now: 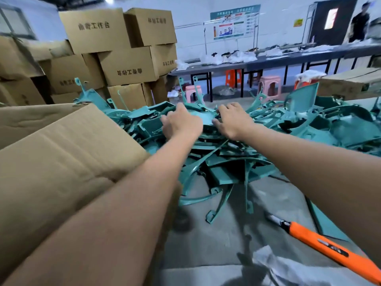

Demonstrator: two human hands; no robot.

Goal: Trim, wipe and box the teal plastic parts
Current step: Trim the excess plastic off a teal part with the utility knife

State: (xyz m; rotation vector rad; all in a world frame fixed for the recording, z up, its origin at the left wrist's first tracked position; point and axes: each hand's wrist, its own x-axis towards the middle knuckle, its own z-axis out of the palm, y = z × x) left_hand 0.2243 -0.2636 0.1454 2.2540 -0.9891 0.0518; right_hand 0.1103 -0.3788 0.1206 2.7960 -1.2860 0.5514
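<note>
- teal plastic parts (237, 159) lie in a tangled heap across the middle and right of the scene, spilling toward the near grey work surface (237, 234).
- both arms reach far into the pile; the left hand (181, 122) rests on the parts with its fingers curled down into them, and the right hand (234, 120) does the same just beside it.
- between the two hands sits a curved teal piece (203, 117); both hands touch it, but whether either truly grips it i cannot tell.
- an open cardboard box (61, 162) stands at the near left, its flap (68, 145) lying just under the left forearm.
- an orange utility knife (321, 242) lies on the surface at the near right, blade end pointing far-left, apart from the hands.
- a pale crumpled cloth (288, 269) lies at the near edge, beside the knife.
- stacked brown cartons (115, 52) rise at the far left; a long table (288, 60) with stools under it runs along the far wall.
</note>
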